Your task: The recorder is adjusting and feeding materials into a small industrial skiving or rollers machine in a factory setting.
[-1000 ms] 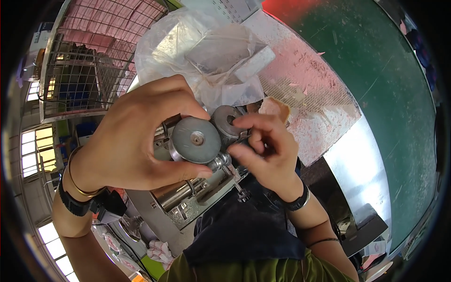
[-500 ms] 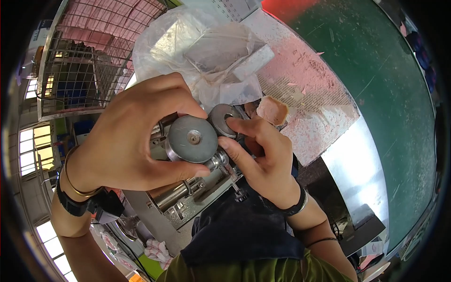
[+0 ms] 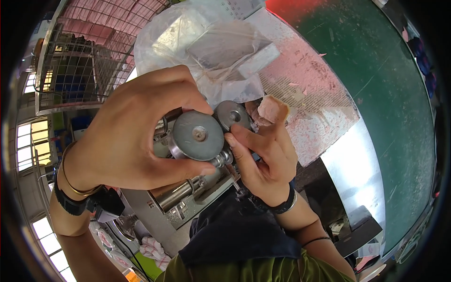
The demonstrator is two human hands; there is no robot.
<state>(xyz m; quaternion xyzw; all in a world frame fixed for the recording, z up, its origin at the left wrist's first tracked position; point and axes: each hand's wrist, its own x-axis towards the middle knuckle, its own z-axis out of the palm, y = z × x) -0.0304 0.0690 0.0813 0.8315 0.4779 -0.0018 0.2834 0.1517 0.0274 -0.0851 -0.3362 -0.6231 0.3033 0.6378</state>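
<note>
My left hand (image 3: pixel 127 131) curves around a smooth grey metal wheel (image 3: pixel 198 136) with a recessed screw at its centre, fingers on the far edge and thumb on the near edge. Just to the right sits a smaller knurled metal wheel (image 3: pixel 231 113), close against the first. My right hand (image 3: pixel 268 162) has thumb and forefinger pinched together where the two wheels come close, at the knurled wheel's lower edge. Whatever lies between those fingertips is too small or hidden to make out. Both wheels belong to a metal machine (image 3: pixel 181 199) with shiny rods.
Behind the wheels lies a clear plastic bag (image 3: pixel 197 42) over a block. A dust-covered pink and white board (image 3: pixel 324 108) extends right, beside a green surface (image 3: pixel 376 94). A small tray with pink residue (image 3: pixel 272 110) stands near my right hand. A wire cage (image 3: pixel 89 61) rises at the left.
My right forefinger has slid off the knurled wheel's face down to its lower edge, nearer the thumb. The wheel's hub now shows. My left hand keeps its hold on the smooth wheel.
</note>
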